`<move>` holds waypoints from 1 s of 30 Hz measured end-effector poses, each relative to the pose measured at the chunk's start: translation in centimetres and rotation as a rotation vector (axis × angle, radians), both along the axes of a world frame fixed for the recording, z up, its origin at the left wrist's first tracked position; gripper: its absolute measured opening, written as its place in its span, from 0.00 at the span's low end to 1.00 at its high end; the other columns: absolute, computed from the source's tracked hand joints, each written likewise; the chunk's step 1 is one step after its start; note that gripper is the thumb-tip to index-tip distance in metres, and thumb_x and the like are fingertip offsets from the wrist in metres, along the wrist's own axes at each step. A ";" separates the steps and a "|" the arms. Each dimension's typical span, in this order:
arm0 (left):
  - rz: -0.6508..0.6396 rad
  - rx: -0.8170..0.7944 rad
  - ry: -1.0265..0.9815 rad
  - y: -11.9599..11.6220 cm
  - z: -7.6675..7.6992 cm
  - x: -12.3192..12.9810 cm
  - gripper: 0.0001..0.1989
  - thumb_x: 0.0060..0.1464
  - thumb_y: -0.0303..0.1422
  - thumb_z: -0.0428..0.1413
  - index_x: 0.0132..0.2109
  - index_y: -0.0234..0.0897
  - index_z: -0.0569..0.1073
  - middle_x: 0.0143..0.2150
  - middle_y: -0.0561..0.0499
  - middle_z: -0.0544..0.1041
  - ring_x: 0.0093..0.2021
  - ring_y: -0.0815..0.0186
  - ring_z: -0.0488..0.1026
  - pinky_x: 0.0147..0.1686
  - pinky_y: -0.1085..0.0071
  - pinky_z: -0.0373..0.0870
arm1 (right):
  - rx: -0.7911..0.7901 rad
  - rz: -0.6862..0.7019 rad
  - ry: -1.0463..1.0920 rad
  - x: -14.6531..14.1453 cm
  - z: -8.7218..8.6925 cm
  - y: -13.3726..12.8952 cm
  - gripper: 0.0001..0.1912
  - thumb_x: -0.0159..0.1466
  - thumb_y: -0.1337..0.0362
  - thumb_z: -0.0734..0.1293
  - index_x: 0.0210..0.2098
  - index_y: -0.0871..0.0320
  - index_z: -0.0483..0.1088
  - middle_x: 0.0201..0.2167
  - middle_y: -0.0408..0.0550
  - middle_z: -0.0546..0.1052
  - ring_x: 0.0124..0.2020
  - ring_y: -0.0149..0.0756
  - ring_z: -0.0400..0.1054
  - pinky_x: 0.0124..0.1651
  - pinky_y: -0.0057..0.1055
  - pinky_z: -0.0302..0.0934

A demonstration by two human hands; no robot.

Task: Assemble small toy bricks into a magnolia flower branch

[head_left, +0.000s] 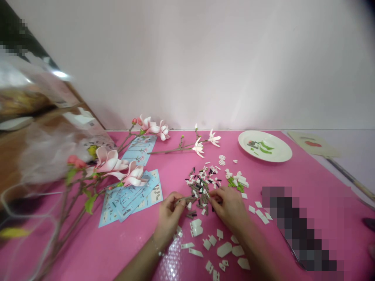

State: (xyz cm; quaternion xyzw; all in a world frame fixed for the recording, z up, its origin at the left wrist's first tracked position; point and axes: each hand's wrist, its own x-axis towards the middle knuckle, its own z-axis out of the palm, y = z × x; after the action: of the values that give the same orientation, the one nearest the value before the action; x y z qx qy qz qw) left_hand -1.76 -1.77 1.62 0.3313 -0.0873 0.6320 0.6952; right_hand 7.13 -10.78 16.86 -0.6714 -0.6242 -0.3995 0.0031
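Loose white pieces (224, 249) lie nearest, fanned out between two forearms on the pink tabletop (117, 253). Just beyond them, both hands are at the pile of small parts (202, 187), a jumble of brown, black and white. Left hand (171, 212) comes in from the near side, thumb and fingers in a narrow pinch on a brown piece (187, 199). Across from it, the right hand (226, 205) is curled, fingertips close together beside a slim white piece; whether they grip it, I cannot tell. Green pieces (240, 188) sit just past that hand. Over on the left, pink blossoms (134, 175) spread above pale-blue printed sheets (107, 214); farther back on the right rests a white plate (285, 157).
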 end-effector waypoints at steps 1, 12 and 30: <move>0.000 -0.002 0.001 0.0 0.0 0.0 0.13 0.53 0.40 0.58 0.31 0.35 0.69 0.27 0.52 0.74 0.27 0.66 0.74 0.29 0.72 0.72 | -0.006 -0.001 0.000 0.0 -0.2 0.1 0.04 0.58 0.66 0.66 0.31 0.56 0.74 0.27 0.46 0.72 0.31 0.39 0.64 0.37 0.35 0.54; 0.045 -0.020 0.040 -0.1 0.6 -1.1 0.13 0.49 0.41 0.60 0.28 0.34 0.71 0.24 0.53 0.73 0.26 0.68 0.70 0.26 0.75 0.68 | 0.031 -0.006 0.062 -0.5 -1.2 0.4 0.05 0.59 0.69 0.66 0.28 0.57 0.73 0.28 0.49 0.72 0.33 0.42 0.63 0.39 0.38 0.52; 0.042 0.051 0.049 0.5 -0.7 0.9 0.10 0.57 0.37 0.56 0.32 0.34 0.71 0.28 0.53 0.72 0.30 0.68 0.70 0.32 0.75 0.67 | -0.058 0.289 0.600 -1.7 -1.3 0.2 0.03 0.59 0.66 0.67 0.34 0.56 0.73 0.30 0.44 0.74 0.32 0.34 0.70 0.33 0.28 0.64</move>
State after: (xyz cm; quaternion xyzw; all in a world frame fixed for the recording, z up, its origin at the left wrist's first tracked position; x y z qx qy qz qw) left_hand -0.82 -1.24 0.96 0.3658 -0.0795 0.6357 0.6751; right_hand 5.45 -10.57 15.59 -0.6636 -0.6952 -0.1616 0.2242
